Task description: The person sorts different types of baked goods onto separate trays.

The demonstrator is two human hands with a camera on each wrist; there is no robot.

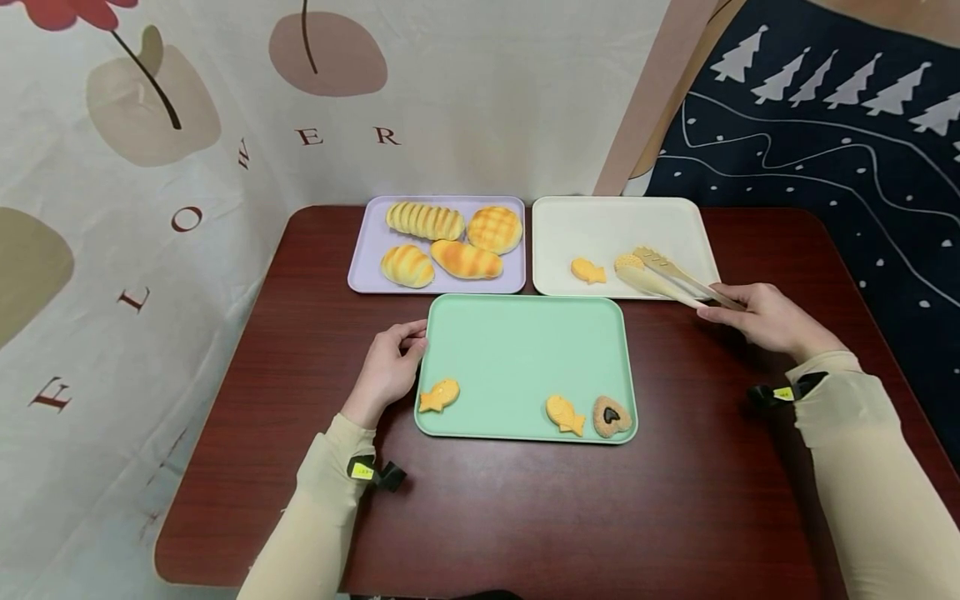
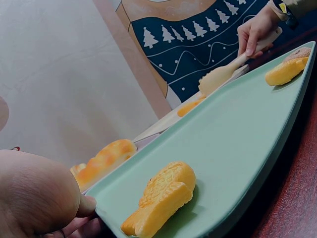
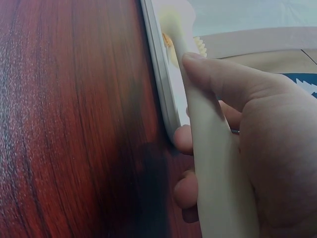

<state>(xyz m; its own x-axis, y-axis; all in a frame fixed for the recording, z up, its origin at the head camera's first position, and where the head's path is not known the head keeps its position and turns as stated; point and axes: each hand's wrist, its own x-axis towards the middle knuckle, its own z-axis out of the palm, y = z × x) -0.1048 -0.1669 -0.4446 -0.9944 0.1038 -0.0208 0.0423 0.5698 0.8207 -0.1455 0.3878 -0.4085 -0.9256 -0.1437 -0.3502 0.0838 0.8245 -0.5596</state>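
Note:
My right hand [image 1: 772,321] grips a pair of cream tongs [image 1: 663,283] over the white tray [image 1: 622,212]. The tongs' ends stand on either side of a yellow biscuit [image 1: 628,262], which they partly hide. Beside it lies a fish-shaped biscuit [image 1: 588,271]. My left hand [image 1: 386,371] holds the left rim of the mint-green tray [image 1: 525,358], the thumb against the edge in the left wrist view. On that tray are a fish-shaped biscuit [image 2: 163,198] at the left, another fish biscuit [image 1: 566,414] and a heart-shaped biscuit [image 1: 611,416] at the right.
Behind the green tray, a lilac tray [image 1: 362,262] carries several bread rolls [image 1: 425,221]. All three trays sit close together on a dark red-brown wooden table [image 1: 540,517]. A printed cloth [image 1: 480,100] hangs behind, with a navy tree-patterned cloth [image 1: 825,167] at the right.

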